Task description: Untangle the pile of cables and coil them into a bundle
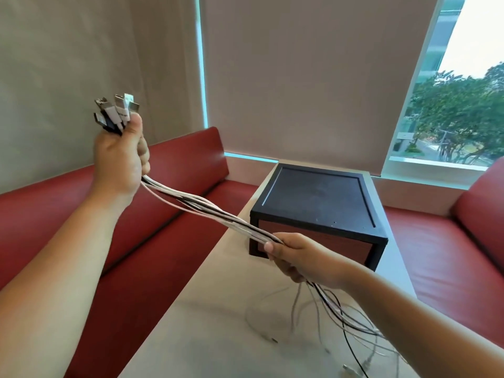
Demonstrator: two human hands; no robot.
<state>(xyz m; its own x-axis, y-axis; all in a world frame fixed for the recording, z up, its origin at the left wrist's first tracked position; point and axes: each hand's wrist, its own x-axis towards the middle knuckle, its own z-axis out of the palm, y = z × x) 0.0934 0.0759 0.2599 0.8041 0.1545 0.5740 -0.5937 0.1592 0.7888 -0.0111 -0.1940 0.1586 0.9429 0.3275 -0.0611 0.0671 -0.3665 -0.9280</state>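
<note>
Currently left hand (120, 159) is up high, fisted round the cables (207, 211) just under the plugs (114, 110). Right hand (297, 257) is closed round the same run lower down, over the desk (218, 309). Run between the hands is near taut, strands roughly parallel. Tails (341, 317) hang below right hand and sprawl on the desk beside the box (319, 203).

Risks:
- Tails look crossed. It's blurry, so can't tell if they're knotted. Sliding right hand down could cinch a snag tight.
- Thin strands may slip from the right grip and drop.
- Plugs sit uneven. A looser left grip lets them shift, giving a lopsided coil.
</note>
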